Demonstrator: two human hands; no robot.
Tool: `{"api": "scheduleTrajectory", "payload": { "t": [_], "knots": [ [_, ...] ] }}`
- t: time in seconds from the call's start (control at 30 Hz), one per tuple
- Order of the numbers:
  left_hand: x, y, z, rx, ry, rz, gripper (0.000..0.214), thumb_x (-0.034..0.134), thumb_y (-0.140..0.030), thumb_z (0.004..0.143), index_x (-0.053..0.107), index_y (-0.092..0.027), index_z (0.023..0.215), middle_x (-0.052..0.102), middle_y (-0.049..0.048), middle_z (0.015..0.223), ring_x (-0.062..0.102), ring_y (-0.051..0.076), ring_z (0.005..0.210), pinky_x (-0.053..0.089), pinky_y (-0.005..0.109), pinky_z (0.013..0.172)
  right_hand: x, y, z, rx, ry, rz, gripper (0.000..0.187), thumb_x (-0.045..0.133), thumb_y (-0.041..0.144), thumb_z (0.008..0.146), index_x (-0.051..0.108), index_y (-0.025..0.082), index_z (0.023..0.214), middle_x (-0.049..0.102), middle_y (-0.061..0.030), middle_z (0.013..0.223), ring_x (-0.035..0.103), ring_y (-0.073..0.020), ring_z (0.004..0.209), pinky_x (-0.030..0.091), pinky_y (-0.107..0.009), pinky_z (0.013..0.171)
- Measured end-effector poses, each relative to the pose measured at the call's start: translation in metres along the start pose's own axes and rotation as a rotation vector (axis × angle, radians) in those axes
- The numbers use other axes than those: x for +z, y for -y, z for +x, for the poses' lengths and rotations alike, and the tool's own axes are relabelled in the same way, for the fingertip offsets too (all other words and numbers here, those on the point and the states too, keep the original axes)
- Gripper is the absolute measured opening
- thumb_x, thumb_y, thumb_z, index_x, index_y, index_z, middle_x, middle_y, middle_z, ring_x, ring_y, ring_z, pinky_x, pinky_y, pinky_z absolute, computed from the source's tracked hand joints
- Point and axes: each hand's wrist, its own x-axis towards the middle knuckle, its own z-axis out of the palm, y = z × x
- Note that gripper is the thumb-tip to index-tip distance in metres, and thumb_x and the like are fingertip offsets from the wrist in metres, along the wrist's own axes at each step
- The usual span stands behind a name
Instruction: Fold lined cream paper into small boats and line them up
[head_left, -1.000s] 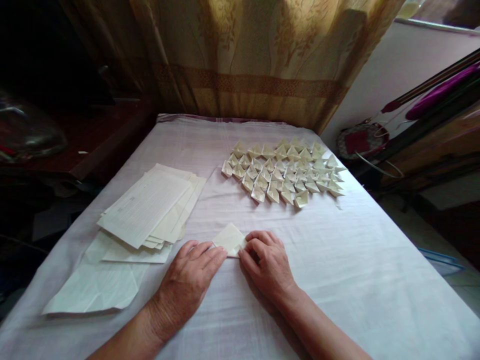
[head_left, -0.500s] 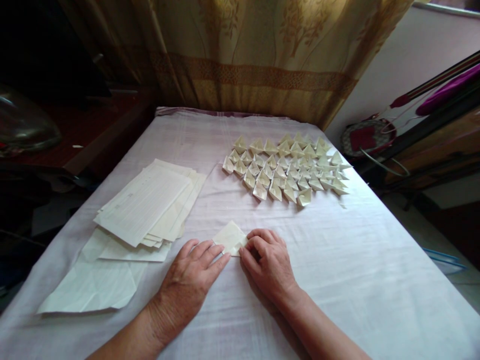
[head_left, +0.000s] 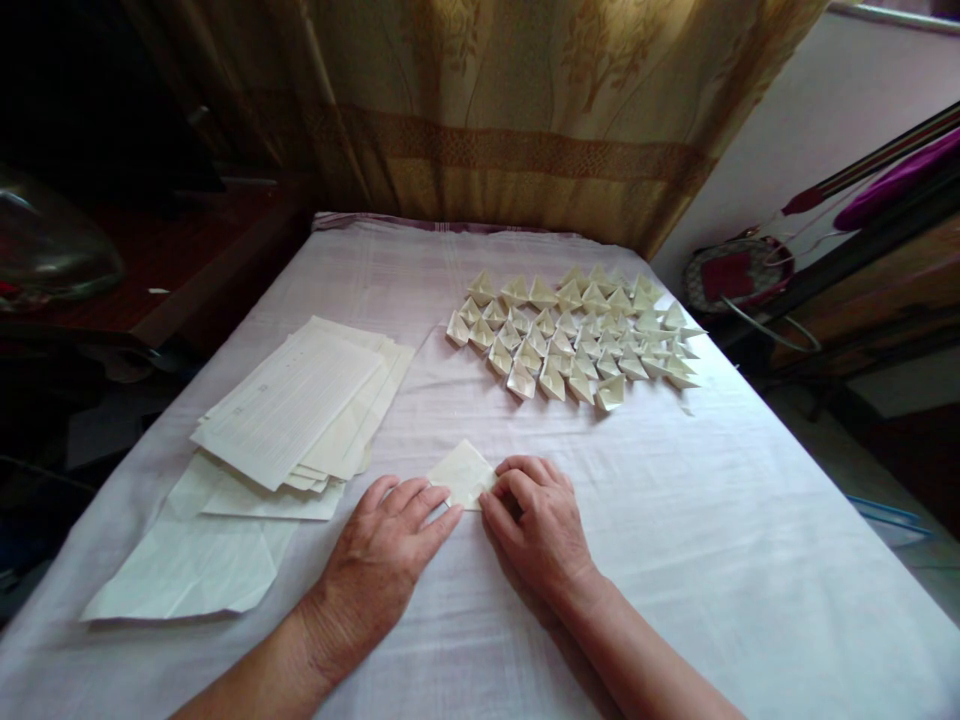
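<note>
1. Cloth (head_left: 675,590), pale and softly wrinkled, spreads beneath and around all the fingers.
2. Paper stack (head_left: 292,410) lies left of and beyond the left fingers, overlapping a creased loose sheet (head_left: 187,570).
3. Folded paper boats (head_left: 559,365) stand in packed rows, beyond and right of the right fingers.
4. Left hand (head_left: 390,540) lies palm down, thumb and forefinger apart, fingertips on the folded piece's left edge. Right hand (head_left: 536,515) is curled at its right corner; whether it pinches or merely presses, I cannot tell.
5. Folded piece (head_left: 465,472) lies flat between both hands' fingertips. Uneven pressure, or a wrinkle underneath, could skew its crease. Compared with a second ago, the left thumb has parted from the forefinger; the piece sits much the same.
</note>
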Motion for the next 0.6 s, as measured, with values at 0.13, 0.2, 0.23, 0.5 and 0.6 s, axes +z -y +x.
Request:
{"api": "scheduleTrajectory", "payload": {
  "t": [0.13, 0.2, 0.23, 0.5, 0.6],
  "knots": [
    [0.001, 0.0, 0.0, -0.002, -0.003, 0.008, 0.042, 0.031, -0.015, 0.102, 0.07, -0.029, 0.112, 0.072, -0.0007, 0.114, 0.057, 0.021, 0.108, 0.034, 0.04, 0.1, 0.0, 0.0, 0.0, 0.002, 0.005, 0.001, 0.008, 0.065, 0.02, 0.083, 0.059, 0.022, 0.078, 0.066, -0.0026, 0.09, 0.055, -0.0213, 0.087, 0.037, -0.036, 0.08],
    [0.003, 0.0, -0.001, -0.002, -0.008, 0.009, 0.041, 0.033, -0.013, 0.101, 0.07, -0.029, 0.112, 0.071, -0.0004, 0.114, 0.057, 0.02, 0.108, 0.034, 0.04, 0.099, -0.001, 0.001, -0.001, -0.013, 0.008, 0.001, 0.006, 0.065, 0.02, 0.084, 0.06, 0.022, 0.081, 0.066, -0.0021, 0.091, 0.054, -0.0213, 0.088, 0.036, -0.036, 0.079],
    [0.003, 0.0, -0.001, -0.002, -0.01, 0.006, 0.041, 0.034, -0.012, 0.1, 0.07, -0.029, 0.112, 0.071, -0.0003, 0.114, 0.057, 0.02, 0.108, 0.035, 0.04, 0.099, -0.001, 0.001, -0.001, -0.02, 0.011, 0.001, 0.005, 0.065, 0.02, 0.085, 0.061, 0.022, 0.082, 0.065, -0.0019, 0.092, 0.054, -0.0212, 0.089, 0.035, -0.036, 0.079],
    [0.004, 0.001, -0.001, -0.007, -0.007, -0.015, 0.039, 0.04, -0.009, 0.097, 0.069, -0.029, 0.115, 0.07, 0.0009, 0.114, 0.057, 0.02, 0.107, 0.036, 0.039, 0.099, -0.004, 0.009, 0.002, -0.01, 0.049, -0.084, 0.011, 0.069, 0.026, 0.081, 0.06, 0.022, 0.078, 0.062, -0.0022, 0.09, 0.053, -0.0206, 0.088, 0.034, -0.036, 0.079],
    [0.005, 0.001, -0.001, -0.013, -0.012, -0.025, 0.041, 0.039, -0.008, 0.097, 0.069, -0.029, 0.117, 0.071, 0.0011, 0.114, 0.057, 0.02, 0.108, 0.035, 0.039, 0.101, -0.003, 0.013, 0.005, 0.012, 0.061, -0.113, 0.017, 0.074, 0.03, 0.077, 0.059, 0.022, 0.077, 0.061, -0.0025, 0.089, 0.052, -0.0214, 0.088, 0.034, -0.035, 0.078]
  ]
}}
